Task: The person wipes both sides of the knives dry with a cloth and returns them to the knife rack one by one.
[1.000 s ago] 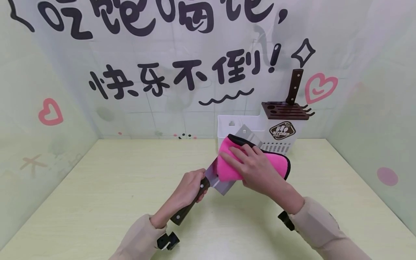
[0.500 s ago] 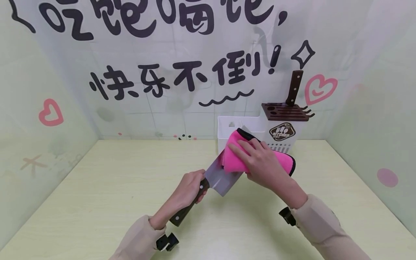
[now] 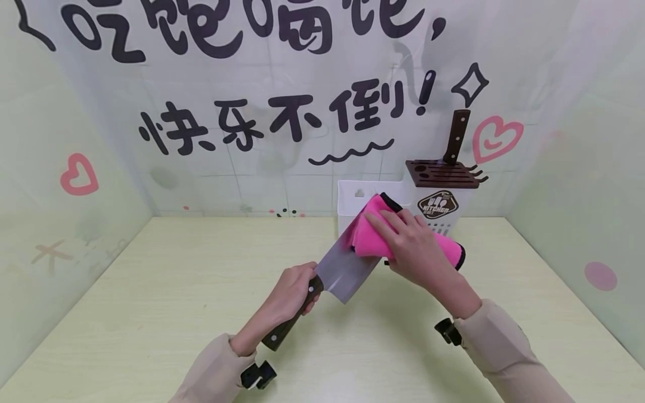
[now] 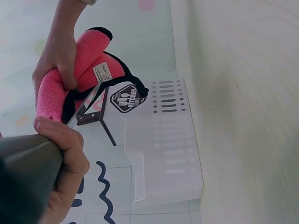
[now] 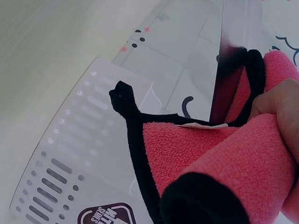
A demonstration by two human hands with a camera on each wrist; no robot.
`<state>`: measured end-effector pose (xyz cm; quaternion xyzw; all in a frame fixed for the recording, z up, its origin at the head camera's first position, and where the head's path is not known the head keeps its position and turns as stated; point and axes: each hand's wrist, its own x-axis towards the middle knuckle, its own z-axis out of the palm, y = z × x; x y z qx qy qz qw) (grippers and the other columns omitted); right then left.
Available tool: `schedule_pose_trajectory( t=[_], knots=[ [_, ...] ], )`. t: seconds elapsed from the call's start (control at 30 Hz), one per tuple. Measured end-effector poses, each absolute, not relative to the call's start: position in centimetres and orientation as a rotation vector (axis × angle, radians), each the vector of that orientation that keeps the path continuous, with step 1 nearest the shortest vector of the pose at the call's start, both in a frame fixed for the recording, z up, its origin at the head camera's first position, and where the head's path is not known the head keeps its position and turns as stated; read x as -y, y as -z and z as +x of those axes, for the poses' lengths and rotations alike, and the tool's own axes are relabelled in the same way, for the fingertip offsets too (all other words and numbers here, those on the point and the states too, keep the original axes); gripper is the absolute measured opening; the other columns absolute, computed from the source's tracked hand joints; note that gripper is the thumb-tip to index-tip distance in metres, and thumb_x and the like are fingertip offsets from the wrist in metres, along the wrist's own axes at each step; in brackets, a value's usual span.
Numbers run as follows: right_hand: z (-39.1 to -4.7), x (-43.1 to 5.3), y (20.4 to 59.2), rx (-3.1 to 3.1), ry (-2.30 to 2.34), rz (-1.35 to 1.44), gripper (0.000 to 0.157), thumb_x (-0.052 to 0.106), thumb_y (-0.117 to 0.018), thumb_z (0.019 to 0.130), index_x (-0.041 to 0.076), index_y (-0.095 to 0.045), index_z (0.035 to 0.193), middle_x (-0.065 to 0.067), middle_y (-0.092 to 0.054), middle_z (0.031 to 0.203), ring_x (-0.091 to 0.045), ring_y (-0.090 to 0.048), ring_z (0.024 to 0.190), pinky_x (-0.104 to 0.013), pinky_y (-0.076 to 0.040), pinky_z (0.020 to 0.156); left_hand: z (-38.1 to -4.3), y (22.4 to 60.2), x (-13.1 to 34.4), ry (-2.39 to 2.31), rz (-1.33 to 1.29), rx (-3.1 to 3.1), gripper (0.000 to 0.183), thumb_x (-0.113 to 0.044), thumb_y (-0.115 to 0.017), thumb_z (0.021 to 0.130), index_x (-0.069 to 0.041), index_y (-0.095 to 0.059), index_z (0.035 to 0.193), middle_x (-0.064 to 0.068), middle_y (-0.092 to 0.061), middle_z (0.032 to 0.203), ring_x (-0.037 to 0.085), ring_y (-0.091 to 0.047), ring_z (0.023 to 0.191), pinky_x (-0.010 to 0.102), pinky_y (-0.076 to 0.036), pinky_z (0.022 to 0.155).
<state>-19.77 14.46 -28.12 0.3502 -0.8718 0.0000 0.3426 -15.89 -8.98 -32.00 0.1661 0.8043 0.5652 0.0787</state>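
A: One broad steel cleaver with a dark riveted wooden handle (image 3: 336, 270), held in the air above the pale wooden table (image 3: 151, 313), blade slanting up and away towards the back wall.

B: And one cloth?

A: One folded pink microfibre cloth with black edging (image 3: 375, 235), wrapped over the far end of the blade. The right wrist view shows it doubled over the blade's edge, pink on both faces of the steel.

B: Hands?

A: Two. The left hand (image 3: 294, 291) has its fingers curled tight round the handle, just behind the blade; the handle's butt sticks out below the wrist. The right hand (image 3: 415, 249) lies on top of the cloth, its fingers and thumb pinching it against the blade. So the cleaver runs from the left hand up into the right hand.

B: What is around them?

A: Just behind the right hand, against the wall, stands one white slotted plastic knife holder with a dark brown top (image 3: 438, 193). One dark-handled knife (image 3: 456, 137) sits in its top.

B: Room to move?

A: Bare tabletop lies to the left, right and front of the hands. Pale green walls close off the table's left, right and back edges; the holder is near the blade's far tip.
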Motion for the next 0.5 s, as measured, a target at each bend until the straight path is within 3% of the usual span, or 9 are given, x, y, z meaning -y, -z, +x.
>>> schedule_pose_trajectory(
  t=[0.5],
  knots=[
    [-19.79, -14.68, 28.53, 2.271, -0.040, 0.878, 0.077, 0.011, -0.079, 0.053, 0.008, -0.048, 0.123, -0.016, -0.055, 0.110, -0.032, -0.050, 0.087, -0.042, -0.046, 0.071, -15.91, 31.94, 8.92, -1.722, 0.462, -2.379, 0.027, -0.009, -0.025, 0.089, 0.001, -0.046, 0.076, 0.006, -0.048, 0.053, 0.012, -0.042, 0.037, 0.023, -0.037, 0.036]
  ],
)
